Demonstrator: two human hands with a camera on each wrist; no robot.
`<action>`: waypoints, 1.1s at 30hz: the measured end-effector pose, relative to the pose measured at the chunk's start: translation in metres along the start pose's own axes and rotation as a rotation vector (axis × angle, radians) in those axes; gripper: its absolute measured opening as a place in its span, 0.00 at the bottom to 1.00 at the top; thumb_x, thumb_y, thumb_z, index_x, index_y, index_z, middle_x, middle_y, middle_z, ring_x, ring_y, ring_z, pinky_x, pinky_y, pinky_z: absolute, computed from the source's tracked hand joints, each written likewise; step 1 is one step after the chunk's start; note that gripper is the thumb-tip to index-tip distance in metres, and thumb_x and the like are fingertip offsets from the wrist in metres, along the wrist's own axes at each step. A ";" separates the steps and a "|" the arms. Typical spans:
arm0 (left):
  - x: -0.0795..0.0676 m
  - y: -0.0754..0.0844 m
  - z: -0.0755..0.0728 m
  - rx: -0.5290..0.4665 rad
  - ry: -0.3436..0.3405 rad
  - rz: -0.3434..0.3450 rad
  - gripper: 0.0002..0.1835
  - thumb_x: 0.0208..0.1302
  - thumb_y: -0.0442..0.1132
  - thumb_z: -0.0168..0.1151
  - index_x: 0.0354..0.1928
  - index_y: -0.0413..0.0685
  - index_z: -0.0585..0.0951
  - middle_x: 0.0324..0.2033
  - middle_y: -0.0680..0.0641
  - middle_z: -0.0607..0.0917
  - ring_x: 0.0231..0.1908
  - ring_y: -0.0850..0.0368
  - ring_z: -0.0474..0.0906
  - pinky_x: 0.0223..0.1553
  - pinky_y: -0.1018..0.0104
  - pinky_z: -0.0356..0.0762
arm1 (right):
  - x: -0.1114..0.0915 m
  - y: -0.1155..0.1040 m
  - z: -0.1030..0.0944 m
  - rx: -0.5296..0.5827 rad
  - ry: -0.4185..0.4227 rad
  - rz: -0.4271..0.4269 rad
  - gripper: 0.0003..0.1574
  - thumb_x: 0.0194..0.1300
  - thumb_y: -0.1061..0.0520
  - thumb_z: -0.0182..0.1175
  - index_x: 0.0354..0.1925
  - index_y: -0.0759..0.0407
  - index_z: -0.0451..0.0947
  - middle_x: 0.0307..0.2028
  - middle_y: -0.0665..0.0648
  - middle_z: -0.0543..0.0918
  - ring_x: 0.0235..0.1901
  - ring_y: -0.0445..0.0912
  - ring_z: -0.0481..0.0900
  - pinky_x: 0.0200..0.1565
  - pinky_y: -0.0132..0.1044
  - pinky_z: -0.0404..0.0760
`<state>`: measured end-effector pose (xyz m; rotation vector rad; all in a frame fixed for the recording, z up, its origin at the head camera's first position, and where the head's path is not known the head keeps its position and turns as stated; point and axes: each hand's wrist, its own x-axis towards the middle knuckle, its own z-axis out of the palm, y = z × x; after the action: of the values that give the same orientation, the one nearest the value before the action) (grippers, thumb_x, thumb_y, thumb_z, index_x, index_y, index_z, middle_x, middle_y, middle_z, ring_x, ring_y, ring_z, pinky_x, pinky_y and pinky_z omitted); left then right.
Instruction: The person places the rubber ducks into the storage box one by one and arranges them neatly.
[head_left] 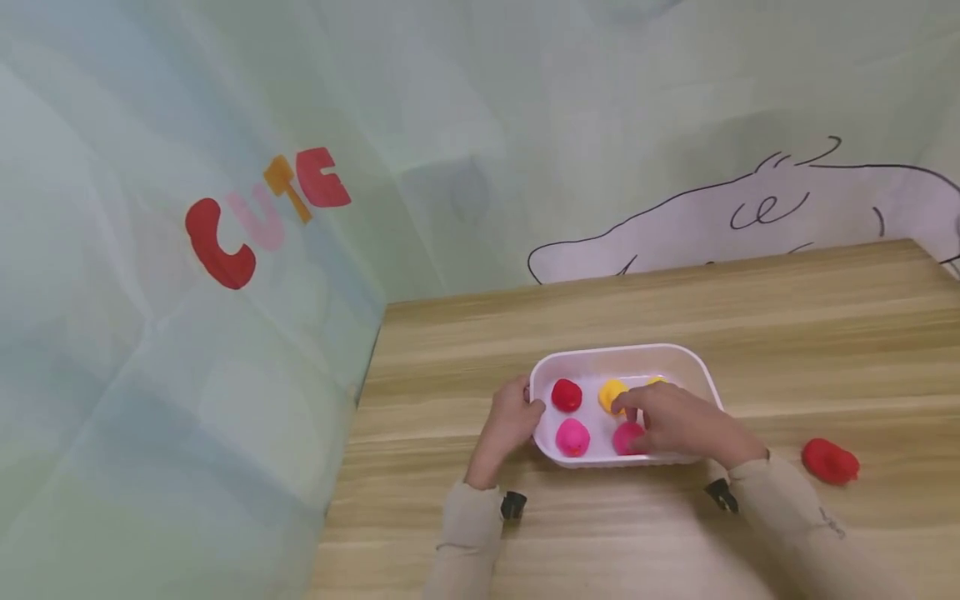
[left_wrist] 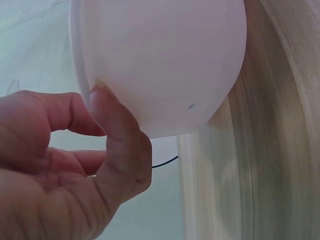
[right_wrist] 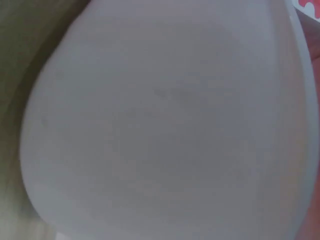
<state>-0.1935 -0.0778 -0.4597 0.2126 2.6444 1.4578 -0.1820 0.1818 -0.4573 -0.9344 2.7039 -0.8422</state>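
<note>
A white plastic box [head_left: 600,354] with rounded corners stands on the table. My left hand [head_left: 513,417] grips its left rim; in the left wrist view the curled fingers [left_wrist: 120,125] press the outer wall. Inside sit a red rubber duck [head_left: 567,395], a pink one [head_left: 572,437], a second pink rubber duck [head_left: 627,437] and a yellow one [head_left: 612,395]. Another yellow piece [head_left: 657,380] shows partly behind my right hand [head_left: 678,421]. That hand reaches in over the right side, its thumb and curved fingers about the second pink duck, partly covering it. The right wrist view shows mostly the box wall [right_wrist: 165,120].
A red rubber duck [head_left: 830,462] lies on the wooden table [head_left: 450,358], right of the box beside my right sleeve. Behind the table hangs a printed cloth [head_left: 465,125] with a line drawing; coloured letters [head_left: 217,242] mark the left side.
</note>
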 end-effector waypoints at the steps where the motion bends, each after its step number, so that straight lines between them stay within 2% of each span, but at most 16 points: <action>1: 0.001 0.001 0.001 -0.004 -0.006 -0.001 0.20 0.62 0.25 0.55 0.56 0.24 0.77 0.27 0.42 0.79 0.19 0.55 0.76 0.15 0.67 0.79 | -0.001 0.001 0.000 0.012 -0.005 -0.006 0.20 0.54 0.58 0.76 0.46 0.59 0.84 0.30 0.43 0.79 0.28 0.37 0.73 0.33 0.33 0.78; 7: 0.001 0.002 0.007 -0.024 -0.024 -0.007 0.20 0.61 0.24 0.56 0.56 0.24 0.77 0.29 0.40 0.81 0.23 0.51 0.80 0.17 0.66 0.82 | -0.005 0.004 0.003 0.051 -0.019 -0.010 0.19 0.55 0.61 0.73 0.47 0.59 0.84 0.29 0.42 0.79 0.27 0.37 0.73 0.33 0.32 0.79; 13: 0.001 0.002 0.006 -0.020 -0.004 -0.018 0.20 0.61 0.25 0.55 0.55 0.24 0.78 0.31 0.38 0.82 0.23 0.50 0.81 0.17 0.65 0.81 | -0.011 0.002 -0.007 0.028 0.024 0.059 0.27 0.54 0.57 0.75 0.53 0.61 0.82 0.38 0.48 0.83 0.34 0.41 0.77 0.36 0.34 0.82; 21: 0.000 0.004 0.002 -0.034 0.005 -0.015 0.21 0.59 0.24 0.54 0.55 0.23 0.77 0.29 0.38 0.82 0.24 0.43 0.83 0.16 0.63 0.82 | -0.048 0.010 -0.035 -0.009 0.124 0.147 0.30 0.55 0.55 0.76 0.55 0.61 0.81 0.44 0.53 0.85 0.41 0.48 0.80 0.40 0.42 0.84; 27: 0.001 0.003 0.005 -0.017 0.008 -0.014 0.21 0.60 0.25 0.54 0.56 0.23 0.77 0.31 0.38 0.82 0.26 0.45 0.83 0.17 0.65 0.82 | -0.078 0.026 -0.056 -0.019 0.265 0.154 0.30 0.54 0.56 0.77 0.55 0.61 0.81 0.46 0.55 0.85 0.46 0.54 0.81 0.47 0.56 0.84; 30: 0.001 0.003 0.005 -0.015 0.008 -0.014 0.21 0.61 0.25 0.54 0.56 0.23 0.77 0.32 0.37 0.82 0.27 0.44 0.83 0.18 0.64 0.82 | -0.091 0.032 -0.065 -0.007 0.284 0.176 0.33 0.54 0.56 0.77 0.56 0.62 0.80 0.48 0.57 0.85 0.50 0.58 0.81 0.51 0.62 0.81; 33: 0.002 0.002 0.004 -0.004 0.009 -0.016 0.22 0.61 0.25 0.54 0.57 0.23 0.76 0.32 0.37 0.81 0.26 0.45 0.83 0.18 0.63 0.83 | -0.101 0.040 -0.071 -0.004 0.290 0.197 0.33 0.53 0.57 0.77 0.57 0.64 0.79 0.48 0.59 0.85 0.51 0.59 0.80 0.52 0.64 0.80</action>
<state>-0.1947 -0.0728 -0.4601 0.1850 2.6440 1.4619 -0.1457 0.3015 -0.4236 -0.5703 2.9775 -0.9988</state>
